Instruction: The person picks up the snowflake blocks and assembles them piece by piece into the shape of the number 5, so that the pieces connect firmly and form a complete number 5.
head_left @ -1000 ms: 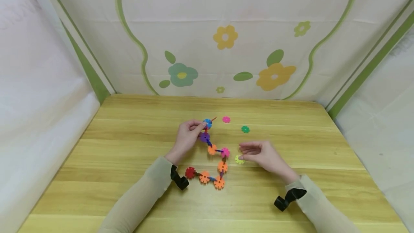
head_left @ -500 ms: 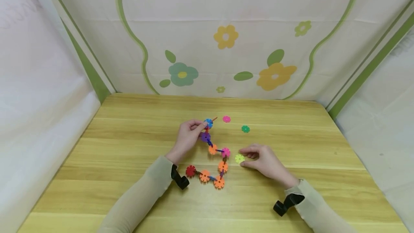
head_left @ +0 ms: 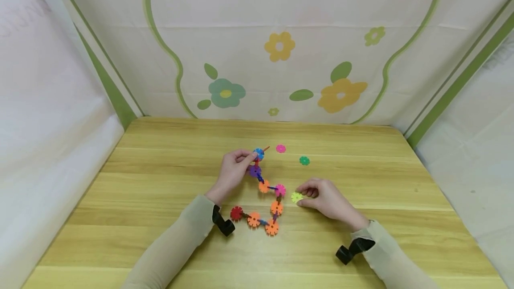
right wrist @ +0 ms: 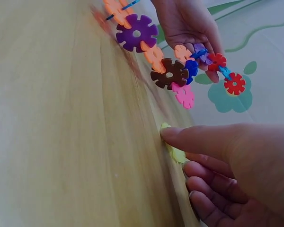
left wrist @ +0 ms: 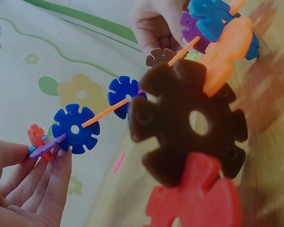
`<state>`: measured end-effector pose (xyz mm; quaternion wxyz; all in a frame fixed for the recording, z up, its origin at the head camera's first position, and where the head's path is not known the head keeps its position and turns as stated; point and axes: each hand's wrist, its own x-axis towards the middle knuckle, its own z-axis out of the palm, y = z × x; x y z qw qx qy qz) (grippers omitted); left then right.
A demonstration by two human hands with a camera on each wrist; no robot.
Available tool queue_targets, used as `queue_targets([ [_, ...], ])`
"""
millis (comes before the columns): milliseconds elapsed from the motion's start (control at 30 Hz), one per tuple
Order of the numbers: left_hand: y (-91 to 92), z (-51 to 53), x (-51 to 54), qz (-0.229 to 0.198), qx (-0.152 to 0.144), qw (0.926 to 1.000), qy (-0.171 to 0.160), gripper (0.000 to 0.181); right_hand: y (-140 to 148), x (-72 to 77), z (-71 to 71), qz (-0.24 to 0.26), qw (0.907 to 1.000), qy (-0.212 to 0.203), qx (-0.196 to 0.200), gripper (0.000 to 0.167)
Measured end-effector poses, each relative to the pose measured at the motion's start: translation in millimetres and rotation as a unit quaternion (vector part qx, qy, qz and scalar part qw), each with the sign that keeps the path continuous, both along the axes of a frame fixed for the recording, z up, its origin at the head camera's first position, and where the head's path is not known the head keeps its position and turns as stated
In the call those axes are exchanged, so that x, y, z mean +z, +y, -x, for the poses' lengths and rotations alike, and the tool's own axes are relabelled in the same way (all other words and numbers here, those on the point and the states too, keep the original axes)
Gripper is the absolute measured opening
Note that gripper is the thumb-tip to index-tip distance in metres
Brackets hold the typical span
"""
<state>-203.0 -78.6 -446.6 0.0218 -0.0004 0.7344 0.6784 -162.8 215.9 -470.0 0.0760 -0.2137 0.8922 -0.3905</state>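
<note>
A chain of slotted plastic snowflake discs zigzags over the table, from a red disc (head_left: 237, 213) through several orange ones to a blue disc (head_left: 259, 154) at the far end. My left hand (head_left: 233, 173) pinches that far end between thumb and fingers; the left wrist view shows a purple disc (left wrist: 48, 146) at the fingertips. On the right, my right hand (head_left: 327, 197) has its thumb and index finger on the edges of a loose yellow snowflake disc (head_left: 296, 197), low at the table. In the right wrist view the thumb lies across the yellow disc (right wrist: 175, 152), partly hiding it.
Beyond the right hand lie a loose pink disc (head_left: 280, 148) and a green disc (head_left: 304, 160). The wooden table (head_left: 160, 253) ends at a flower-printed cloth (head_left: 257, 70) behind, with white cloth walls at both sides.
My right hand has lowered slightly and brought thumb and finger to the yellow disc, which has barely moved. The left hand keeps its hold on the chain, almost still.
</note>
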Motion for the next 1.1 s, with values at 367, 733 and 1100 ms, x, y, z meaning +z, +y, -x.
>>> queue_targets([
  [367, -0.3, 1.6, -2.4, -0.004, -0.002, 1.0000, 0.000, 0.024, -6.6, 7.8, 0.1, 0.058, 0.9971, -0.041, -0.028, 0.019],
  [733, -0.8, 1.5, -2.1, -0.007, -0.007, 0.9999, 0.006, 0.021, -19.4, 43.6, 19.3, 0.136, 0.9870, -0.034, -0.079, 0.023],
  [1100, -0.5, 1.4, -1.8, -0.002, -0.010, 0.9999, 0.007, 0.020, -34.4, 66.8, 47.4, 0.180, 0.9785, -0.008, -0.100, 0.028],
])
